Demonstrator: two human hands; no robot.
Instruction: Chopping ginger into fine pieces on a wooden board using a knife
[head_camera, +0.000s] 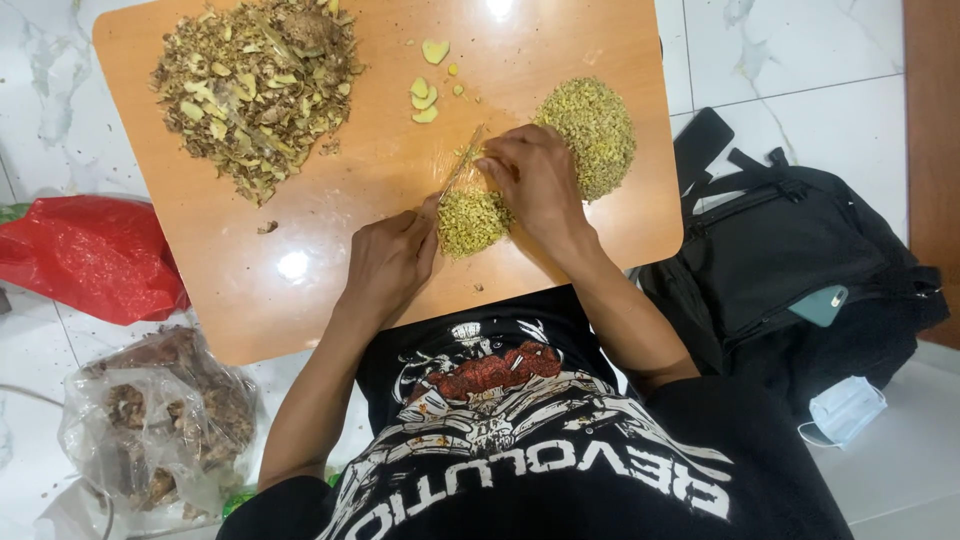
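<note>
Now the left hand (390, 262) grips the knife (458, 170), blade running diagonally up-right from its fingers, over the small chopped ginger pile (470, 222); right hand (532, 175) fingers curl closed at the blade's tip.

Red bag (85, 255): crumpled plastic, lying on the white floor just left of the wooden table (300, 215), its right edge tucked under the table's side.
Clear bag (150, 420): wrinkled see-through plastic on the floor below the red one, filled with brown lumpy pieces.
Flat teal thing (820, 305): sticks out of the black backpack (800, 260) on the right; perhaps a phone, its face not visible.
</note>
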